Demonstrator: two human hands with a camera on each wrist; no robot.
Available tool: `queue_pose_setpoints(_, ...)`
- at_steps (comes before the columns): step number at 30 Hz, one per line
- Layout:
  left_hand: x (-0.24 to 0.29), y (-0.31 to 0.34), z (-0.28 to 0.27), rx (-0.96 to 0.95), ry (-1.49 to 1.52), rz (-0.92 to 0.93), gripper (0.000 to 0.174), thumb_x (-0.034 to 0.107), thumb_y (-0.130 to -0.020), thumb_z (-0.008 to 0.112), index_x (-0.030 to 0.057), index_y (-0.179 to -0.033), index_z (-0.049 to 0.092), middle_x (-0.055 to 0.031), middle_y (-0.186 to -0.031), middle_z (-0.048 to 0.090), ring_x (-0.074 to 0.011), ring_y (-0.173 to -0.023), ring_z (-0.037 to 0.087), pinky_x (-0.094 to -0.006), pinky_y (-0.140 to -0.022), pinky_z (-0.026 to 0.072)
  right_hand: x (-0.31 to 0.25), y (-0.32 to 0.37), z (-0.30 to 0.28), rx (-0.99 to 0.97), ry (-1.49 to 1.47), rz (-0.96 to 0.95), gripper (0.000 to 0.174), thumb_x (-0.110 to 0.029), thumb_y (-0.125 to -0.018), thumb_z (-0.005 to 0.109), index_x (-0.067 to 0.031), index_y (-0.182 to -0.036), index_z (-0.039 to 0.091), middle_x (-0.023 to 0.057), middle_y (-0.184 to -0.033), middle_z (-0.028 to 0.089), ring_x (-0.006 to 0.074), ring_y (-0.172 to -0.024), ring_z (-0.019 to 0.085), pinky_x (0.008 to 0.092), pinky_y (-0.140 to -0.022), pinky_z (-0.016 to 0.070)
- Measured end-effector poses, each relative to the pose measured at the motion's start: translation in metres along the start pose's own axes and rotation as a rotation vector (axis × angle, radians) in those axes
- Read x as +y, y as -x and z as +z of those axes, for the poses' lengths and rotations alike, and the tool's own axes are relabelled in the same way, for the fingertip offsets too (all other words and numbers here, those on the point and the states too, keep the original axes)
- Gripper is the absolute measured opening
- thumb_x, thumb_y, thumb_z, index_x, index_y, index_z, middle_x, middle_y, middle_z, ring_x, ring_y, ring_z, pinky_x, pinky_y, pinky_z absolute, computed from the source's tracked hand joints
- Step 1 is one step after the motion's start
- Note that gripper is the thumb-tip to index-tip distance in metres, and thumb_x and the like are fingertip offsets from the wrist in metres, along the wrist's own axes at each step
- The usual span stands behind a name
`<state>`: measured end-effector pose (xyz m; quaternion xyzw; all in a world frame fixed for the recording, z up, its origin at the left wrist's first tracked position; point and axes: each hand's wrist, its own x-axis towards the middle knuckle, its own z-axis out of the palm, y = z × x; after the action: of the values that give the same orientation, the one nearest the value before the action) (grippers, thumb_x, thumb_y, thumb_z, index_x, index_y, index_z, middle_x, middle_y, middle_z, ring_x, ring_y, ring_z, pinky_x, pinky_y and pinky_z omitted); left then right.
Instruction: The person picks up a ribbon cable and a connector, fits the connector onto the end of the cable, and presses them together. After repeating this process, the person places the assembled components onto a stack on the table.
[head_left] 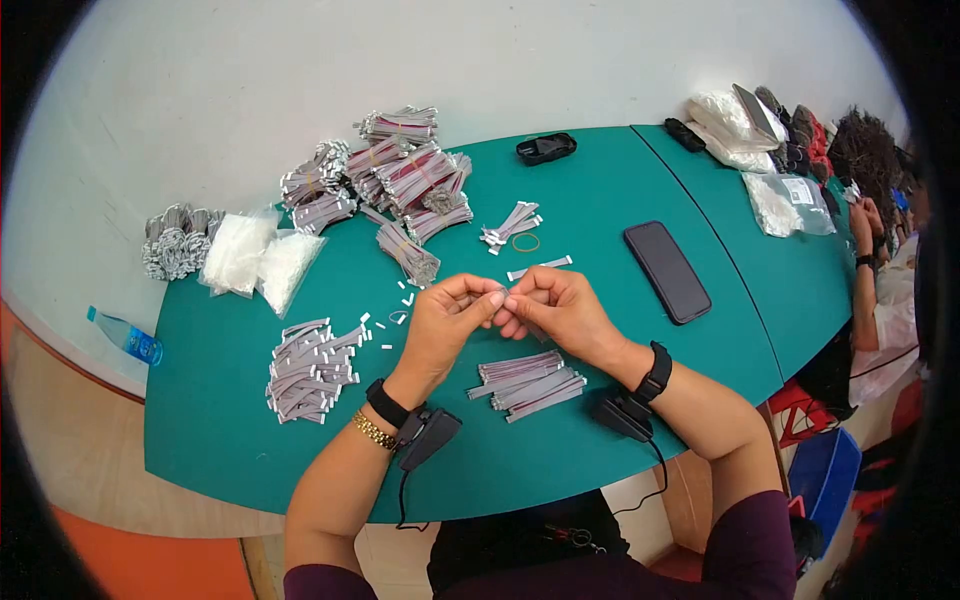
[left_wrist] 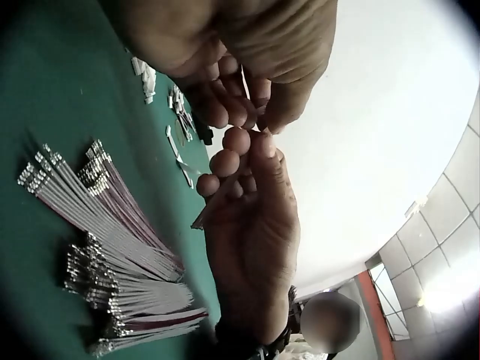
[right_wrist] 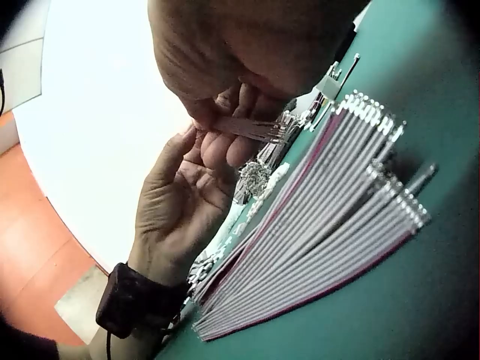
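Observation:
Fingertip to fingertip above the table, my left hand (head_left: 443,320) and right hand (head_left: 570,312) pinch a short flat grey ribbon cable (right_wrist: 251,129) between thumbs and forefingers. Its bare-terminal end sticks out from under the right hand's fingers in the right wrist view. The other end is hidden where the fingertips meet. Below the hands lies a group of loose ribbon cables (head_left: 530,384) with small metal terminals. To their left is a heap of ribbon cables (head_left: 310,372) with white connectors. Small loose white connectors (head_left: 387,347) lie near my left hand.
Banded cable bundles (head_left: 415,175) are stacked at the back, beside clear bags of white parts (head_left: 240,252). A few finished-looking cables (head_left: 512,226), a rubber band (head_left: 526,242), a phone (head_left: 667,272) and a black case (head_left: 546,148) lie beyond. Another person's hand (head_left: 864,222) is at far right.

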<state>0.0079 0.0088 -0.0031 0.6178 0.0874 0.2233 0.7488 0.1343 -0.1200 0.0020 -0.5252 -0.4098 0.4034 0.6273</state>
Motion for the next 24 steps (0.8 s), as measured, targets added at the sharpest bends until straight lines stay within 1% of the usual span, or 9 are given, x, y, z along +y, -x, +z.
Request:
queue_pose_setpoints(12,-0.002,-0.0006,-0.0012,0.014,-0.019,-0.004,0.012,0.011,-0.086,0.063,0.0008,-0.092,0.062,-0.0026,-0.081,0.062,-0.0074,-0.071,0.054,-0.0212,-0.065,0.043,-0.0043,0.0019,0.0016,-0.022,0.001,0.013,0.012,-0.012,-0.092,0.056,0.0004,-0.09,0.055,0.0092,-0.083,0.067,0.012,-0.07,0.064,0.0237,-0.061,0.0517)
queue_pose_setpoints(18,-0.0031,-0.0016,-0.0049,0.038,-0.002,-0.022,0.011,0.012,-0.087,0.062,0.0012,-0.092,0.062,-0.0008,-0.079,0.06,-0.0067,-0.069,0.052,-0.0206,-0.064,0.042,-0.0041,-0.0007,0.0005,-0.063,-0.151,0.065,0.015,-0.015,-0.091,0.058,-0.0001,-0.092,0.057,0.009,-0.081,0.067,0.0121,-0.069,0.064,0.0236,-0.06,0.0518)
queue_pose_setpoints(24,-0.0027,-0.0008,-0.0013,0.032,-0.023,-0.021,0.011,0.012,-0.087,0.062,0.0015,-0.092,0.061,-0.0006,-0.08,0.06,-0.0062,-0.069,0.051,-0.0204,-0.064,0.0412,0.0012,-0.0007,-0.0005,-0.051,-0.062,0.062,0.014,-0.014,-0.092,0.056,0.0003,-0.092,0.058,0.0088,-0.081,0.067,0.0121,-0.069,0.064,0.0238,-0.06,0.0521)
